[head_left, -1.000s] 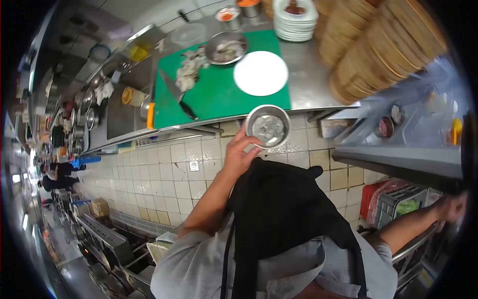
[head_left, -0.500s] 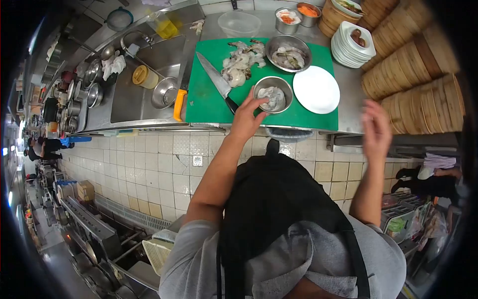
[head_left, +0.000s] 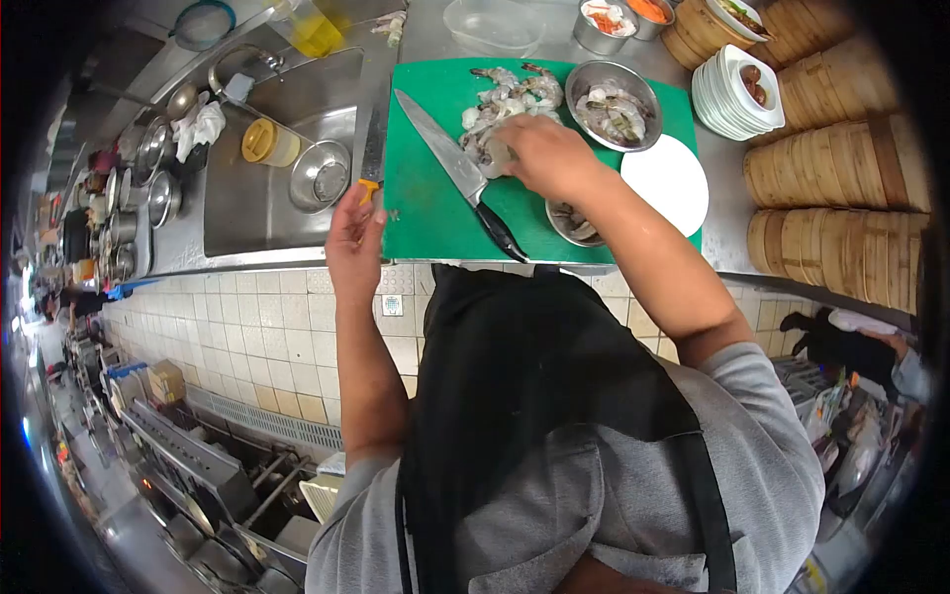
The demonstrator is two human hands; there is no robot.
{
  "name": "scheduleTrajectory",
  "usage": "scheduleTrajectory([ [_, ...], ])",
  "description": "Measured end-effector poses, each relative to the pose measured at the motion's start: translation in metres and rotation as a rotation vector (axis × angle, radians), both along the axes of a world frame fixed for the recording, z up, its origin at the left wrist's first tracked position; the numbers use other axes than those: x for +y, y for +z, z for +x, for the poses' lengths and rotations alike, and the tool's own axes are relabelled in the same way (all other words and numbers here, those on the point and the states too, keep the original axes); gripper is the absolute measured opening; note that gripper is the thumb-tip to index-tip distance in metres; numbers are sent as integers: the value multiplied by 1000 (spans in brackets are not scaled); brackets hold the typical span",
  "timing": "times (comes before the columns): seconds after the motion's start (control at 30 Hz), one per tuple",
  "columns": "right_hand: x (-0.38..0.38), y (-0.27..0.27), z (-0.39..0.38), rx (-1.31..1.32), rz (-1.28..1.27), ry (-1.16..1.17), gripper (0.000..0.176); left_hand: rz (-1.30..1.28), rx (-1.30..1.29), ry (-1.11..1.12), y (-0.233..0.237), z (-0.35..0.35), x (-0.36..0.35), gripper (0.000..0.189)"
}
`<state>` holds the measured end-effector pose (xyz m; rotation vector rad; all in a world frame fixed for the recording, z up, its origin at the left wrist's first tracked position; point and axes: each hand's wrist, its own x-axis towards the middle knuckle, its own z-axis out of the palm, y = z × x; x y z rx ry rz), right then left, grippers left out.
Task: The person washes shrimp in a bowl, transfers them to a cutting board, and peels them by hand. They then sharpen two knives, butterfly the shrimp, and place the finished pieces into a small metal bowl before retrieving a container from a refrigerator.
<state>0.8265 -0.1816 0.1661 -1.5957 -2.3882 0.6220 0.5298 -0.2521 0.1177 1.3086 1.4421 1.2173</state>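
Observation:
My left hand (head_left: 353, 243) is closed round the orange handle (head_left: 369, 189) of a knife, whose blade (head_left: 376, 134) lies along the green cutting board's (head_left: 426, 188) left edge. My right hand (head_left: 549, 156) reaches across the board, its fingers closed on a greyish peeled shrimp (head_left: 498, 153) at the near end of a shrimp pile (head_left: 510, 96). Left of that pile lies a black-handled chef's knife (head_left: 450, 163), blade pointing away. My right forearm partly covers a small metal bowl of shrimp (head_left: 572, 223). A larger metal bowl (head_left: 614, 104) behind it holds more shrimp.
A white plate (head_left: 668, 188) rests on the board's right side. Beyond it stand stacked white dishes (head_left: 727, 94) and bamboo steamers (head_left: 831, 168). The sink (head_left: 233, 213) at left holds a strainer bowl (head_left: 320, 178) and a yellow-lidded container (head_left: 267, 144). A clear tub (head_left: 495, 25) stands behind.
My left hand has left the small bowl and moved left onto the orange handle. My right hand has swung in from the right to the shrimp pile. The view has shifted slightly.

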Motion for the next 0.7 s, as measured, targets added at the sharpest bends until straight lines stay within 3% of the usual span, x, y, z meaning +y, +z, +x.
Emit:
scheduleTrajectory([
  [0.07, 22, -21, -21, -220, -3, -9, 58, -21, -26, -42, -2, -19, 14, 52],
  [0.17, 38, -29, -45, -334, -113, -91, 70, -59, -79, -112, -5, -46, 36, 50],
  [0.3, 44, -33, -58, -423, -132, -109, 73, -140, -92, -187, -11, -78, 58, 48],
  [0.43, 53, -41, -51, -371, -186, -132, 56, -163, -72, -253, -13, -100, 75, 45],
  [0.47, 53, -51, -47, -319, -90, -137, 46, -158, -67, -260, -13, -102, 77, 44],
  [0.63, 53, -63, -17, -200, -49, -133, 37, -168, -116, -217, -19, -110, 77, 42],
  [0.7, 56, -66, -1, 94, -93, -237, 38, -164, -116, -175, -20, -119, 77, 40],
])
